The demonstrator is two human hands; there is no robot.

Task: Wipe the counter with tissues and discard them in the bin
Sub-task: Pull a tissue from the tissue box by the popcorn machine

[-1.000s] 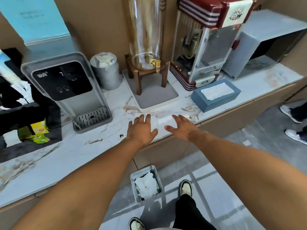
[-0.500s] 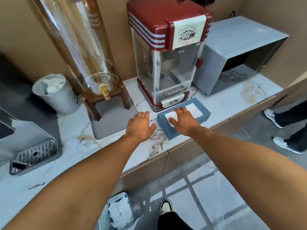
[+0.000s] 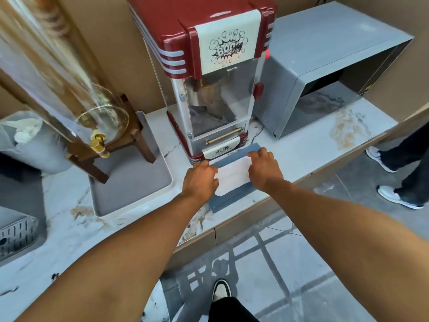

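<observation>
A blue tissue box (image 3: pixel 221 204) lies on the white marble counter (image 3: pixel 69 235) in front of the popcorn machine. A white tissue (image 3: pixel 234 176) is spread over its top between my hands. My left hand (image 3: pixel 200 180) has its fingers curled on the tissue's left edge. My right hand (image 3: pixel 264 169) has its fingers bent down on the right edge. Brown stains (image 3: pixel 197 223) mark the counter near the front edge, with more stains to the right (image 3: pixel 347 130). A grey bin (image 3: pixel 34 149) holding crumpled white paper stands on the counter at far left.
A red popcorn machine (image 3: pixel 209 73) stands right behind the box and a grey microwave (image 3: pixel 325 73) to its right. A glass drink dispenser (image 3: pixel 69 77) on a wooden stand sits on a grey tray (image 3: pixel 130 182). Another person's legs (image 3: pixel 404 170) stand at right.
The view has closed in on the tissue box. My left hand moved from the counter beside the box onto the tissue's left edge. My right hand shifted to its right edge.
</observation>
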